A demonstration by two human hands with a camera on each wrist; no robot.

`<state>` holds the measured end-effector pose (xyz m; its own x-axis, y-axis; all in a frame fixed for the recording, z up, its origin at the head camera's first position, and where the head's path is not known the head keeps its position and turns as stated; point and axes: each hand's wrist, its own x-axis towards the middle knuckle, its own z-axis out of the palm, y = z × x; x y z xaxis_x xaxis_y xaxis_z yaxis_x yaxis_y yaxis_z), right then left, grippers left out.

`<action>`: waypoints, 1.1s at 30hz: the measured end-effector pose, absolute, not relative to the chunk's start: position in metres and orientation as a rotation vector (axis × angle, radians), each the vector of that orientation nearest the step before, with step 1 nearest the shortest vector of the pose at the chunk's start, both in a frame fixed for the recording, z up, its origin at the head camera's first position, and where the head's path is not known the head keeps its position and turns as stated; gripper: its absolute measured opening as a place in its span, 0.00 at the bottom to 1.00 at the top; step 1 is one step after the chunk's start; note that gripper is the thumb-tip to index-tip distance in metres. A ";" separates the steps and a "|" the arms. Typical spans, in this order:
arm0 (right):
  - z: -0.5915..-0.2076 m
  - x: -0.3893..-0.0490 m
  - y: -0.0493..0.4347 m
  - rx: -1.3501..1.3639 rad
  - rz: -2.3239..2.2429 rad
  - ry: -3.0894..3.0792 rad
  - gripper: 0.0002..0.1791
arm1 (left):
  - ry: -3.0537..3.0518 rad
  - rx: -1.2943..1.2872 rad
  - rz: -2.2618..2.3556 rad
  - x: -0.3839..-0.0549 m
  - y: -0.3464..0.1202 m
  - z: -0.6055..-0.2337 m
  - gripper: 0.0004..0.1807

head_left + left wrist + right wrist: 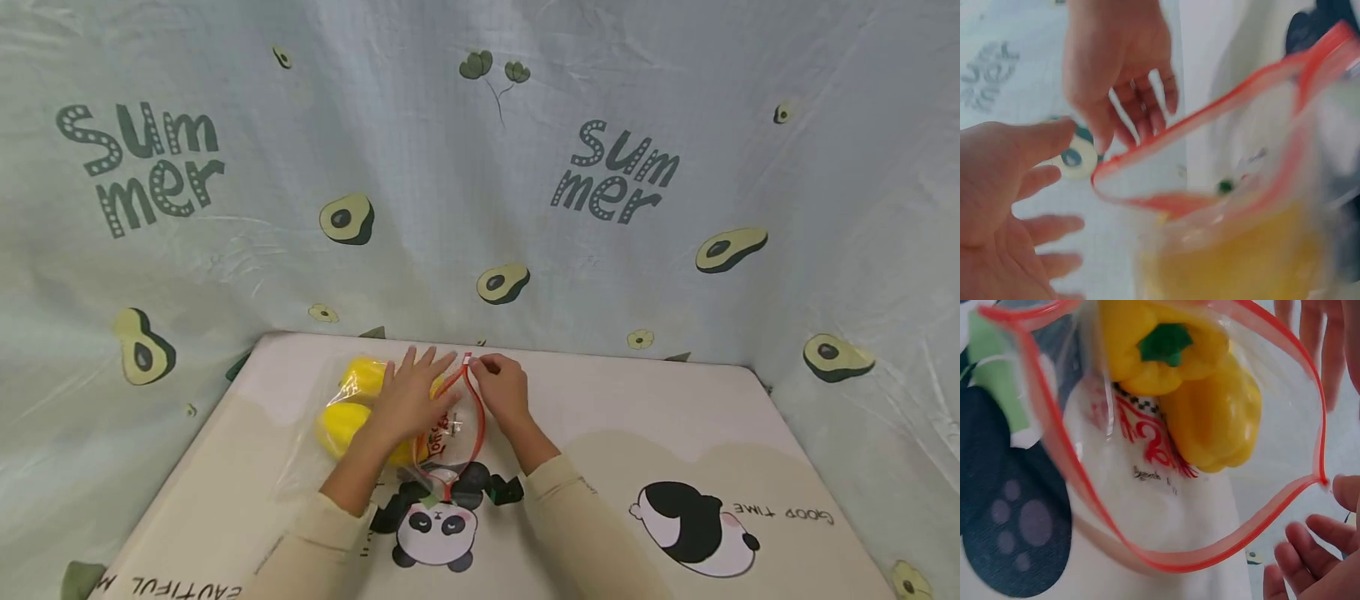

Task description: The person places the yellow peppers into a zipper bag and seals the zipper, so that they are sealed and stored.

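Note:
A clear zip bag [481, 417] with a red zip rim lies on the table, its mouth gaping towards the right. Inside are several yellow bell peppers [343, 425]; in the right wrist view one pepper [1213, 419] lies beside another with a green stem [1166, 345]. My left hand [411, 400] reaches over the bag with its fingers spread. In the left wrist view that hand's fingers [1060, 230] are apart and empty. My right hand [501, 387] is at the far corner of the bag's mouth, thumb tip close to the red rim, fingers loosely bent.
The pale table cover [585, 392] bears printed pandas, one panda print [435, 533] just in front of the bag and another panda print [697, 529] at the right. A curtain [420, 167] with avocado prints and lettering hangs behind the table and along both sides.

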<state>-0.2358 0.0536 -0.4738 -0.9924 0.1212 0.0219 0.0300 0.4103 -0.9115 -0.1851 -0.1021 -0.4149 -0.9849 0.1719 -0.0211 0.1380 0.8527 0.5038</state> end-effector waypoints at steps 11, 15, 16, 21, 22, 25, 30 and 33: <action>-0.473 -0.250 0.042 -0.162 1.674 -2.546 0.15 | 2.756 0.321 0.971 -0.259 -0.100 -0.422 0.22; -0.470 -0.253 0.041 -0.166 1.598 -2.566 0.13 | 2.734 0.343 1.012 -0.268 -0.094 -0.429 0.17; -0.470 -0.254 0.041 -0.173 1.586 -2.573 0.13 | 2.739 0.333 1.028 -0.269 -0.094 -0.429 0.16; -0.471 -0.256 0.040 -0.187 1.562 -2.604 0.14 | 2.775 0.290 1.081 -0.273 -0.095 -0.433 0.10; -0.471 -0.256 0.040 -0.191 1.559 -2.611 0.14 | 2.777 0.279 1.087 -0.274 -0.096 -0.435 0.09; -0.470 -0.255 0.039 -0.205 1.548 -2.623 0.14 | 2.781 0.263 1.107 -0.277 -0.096 -0.439 0.10; -0.468 -0.257 0.038 -0.207 1.518 -2.630 0.13 | 2.795 0.252 1.182 -0.278 -0.097 -0.441 0.10; -0.466 -0.257 0.037 -0.210 1.529 -2.633 0.13 | 2.806 0.240 1.216 -0.278 -0.098 -0.442 0.10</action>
<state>-0.2573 0.0373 -0.4663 -0.9866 0.1630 0.0084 0.0735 0.4893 -0.8690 -0.2778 -0.0984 -0.4417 -0.9851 0.1719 -0.0057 0.1134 0.6742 0.7298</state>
